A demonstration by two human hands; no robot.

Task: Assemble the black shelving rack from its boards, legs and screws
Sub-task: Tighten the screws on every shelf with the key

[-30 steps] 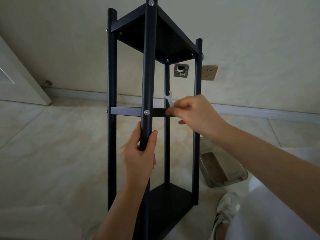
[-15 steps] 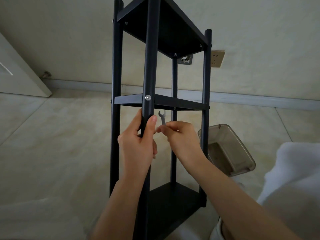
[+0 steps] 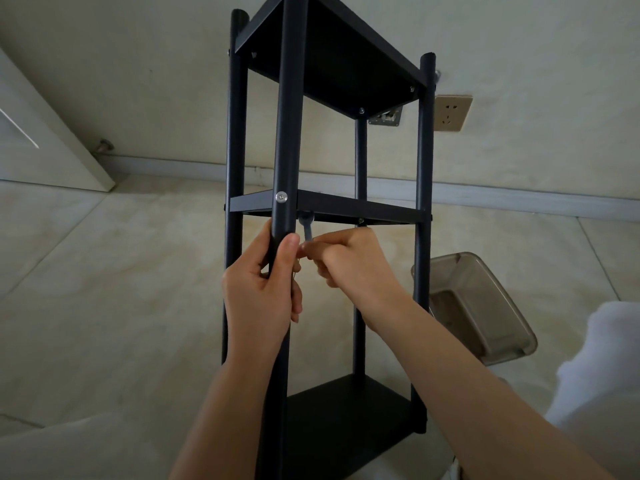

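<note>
The black shelving rack (image 3: 424,174) stands upright on the floor with three boards between four legs. My left hand (image 3: 259,285) grips the near front leg (image 3: 289,109) just below the middle board (image 3: 360,207). A silver screw head (image 3: 281,197) shows on that leg at the board's level. My right hand (image 3: 349,268) pinches a small flat silver wrench (image 3: 307,226), whose head sits up under the middle board right behind the near leg.
A clear brownish plastic bin (image 3: 485,306) lies on the tiled floor right of the rack. A wall socket (image 3: 452,112) and a metal wall plate (image 3: 386,117) are behind it. A white door (image 3: 38,133) stands at left; white cloth (image 3: 602,386) at lower right.
My right hand came down from the far side of the middle board, then brought the wrench left and up under the board behind the near leg. My left hand kept its grip.
</note>
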